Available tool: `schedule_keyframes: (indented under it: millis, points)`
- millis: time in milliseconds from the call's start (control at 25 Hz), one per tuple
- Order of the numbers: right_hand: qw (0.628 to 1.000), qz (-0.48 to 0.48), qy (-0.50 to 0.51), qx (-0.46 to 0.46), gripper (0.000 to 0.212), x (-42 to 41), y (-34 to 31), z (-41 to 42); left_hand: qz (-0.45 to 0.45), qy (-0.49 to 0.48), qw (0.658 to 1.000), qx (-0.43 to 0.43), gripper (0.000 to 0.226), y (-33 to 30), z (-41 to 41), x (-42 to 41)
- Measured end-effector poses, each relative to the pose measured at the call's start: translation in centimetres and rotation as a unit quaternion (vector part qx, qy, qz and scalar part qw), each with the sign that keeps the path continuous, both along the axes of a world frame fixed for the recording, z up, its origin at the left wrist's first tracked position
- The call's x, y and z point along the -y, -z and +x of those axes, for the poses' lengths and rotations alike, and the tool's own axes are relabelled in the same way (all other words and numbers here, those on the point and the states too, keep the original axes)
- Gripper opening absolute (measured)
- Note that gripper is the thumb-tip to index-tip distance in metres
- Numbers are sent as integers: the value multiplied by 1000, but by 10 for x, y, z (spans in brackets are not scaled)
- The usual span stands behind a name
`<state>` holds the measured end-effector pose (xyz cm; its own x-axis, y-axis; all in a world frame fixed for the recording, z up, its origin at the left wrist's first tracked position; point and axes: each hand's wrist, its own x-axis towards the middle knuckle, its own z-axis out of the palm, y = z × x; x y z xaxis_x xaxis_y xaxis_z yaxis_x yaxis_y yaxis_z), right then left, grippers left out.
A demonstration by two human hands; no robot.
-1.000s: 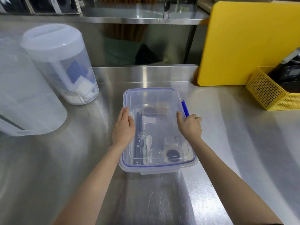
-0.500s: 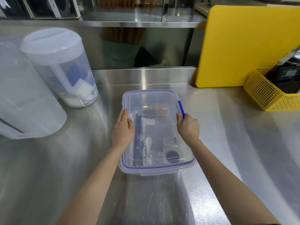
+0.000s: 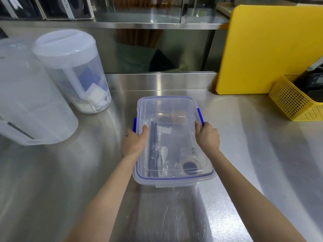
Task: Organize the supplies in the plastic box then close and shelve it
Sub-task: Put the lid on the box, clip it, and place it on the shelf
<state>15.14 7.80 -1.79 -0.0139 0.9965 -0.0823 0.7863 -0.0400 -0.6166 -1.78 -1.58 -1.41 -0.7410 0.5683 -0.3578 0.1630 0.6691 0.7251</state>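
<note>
Gripping the plastic box [image 3: 173,142] at its two long sides, both hands curl over the lid's rim: the left hand [image 3: 134,142] with thumb on top and fingers wrapped down by the left blue latch [image 3: 134,124], the right hand [image 3: 208,135] likewise just below the right blue latch [image 3: 199,114].

In the head view, the box sits on a brushed stainless steel counter [image 3: 244,145], near the counter's middle, its long axis running away from the person toward the raised steel back ledge. Bare steel lies on both sides of the box and between it and the ledge. Left of the box stand two tall translucent round containers [image 3: 73,70], well apart from it. Right of the box and farther back, a yellow cutting board [image 3: 272,49] leans upright, with a yellow perforated basket [image 3: 293,102] beside it.

The box is a clear rounded rectangle with a blue seal line around the lid. Through the lid show dark sticks [image 3: 153,145] lying along the long axis, a white spoon [image 3: 164,152], and a tape roll [image 3: 190,165] at the near right corner.
</note>
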Motion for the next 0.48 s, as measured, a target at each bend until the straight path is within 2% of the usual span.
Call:
schedule_keyframes:
  millis: [120, 240, 480]
  points:
    - [1000, -1, 0, 0, 46, -1, 1, 0, 21, -3, 996, -85, 58, -3, 2, 2]
    - [1000, -1, 4, -2, 47, -2, 3, -1, 44, 13, 992, -119, 47, -1, 1, 4]
    - [1000, 3, 4, -3, 47, -3, 5, -1, 69, 19, 986, -152, 41, 3, -1, 4]
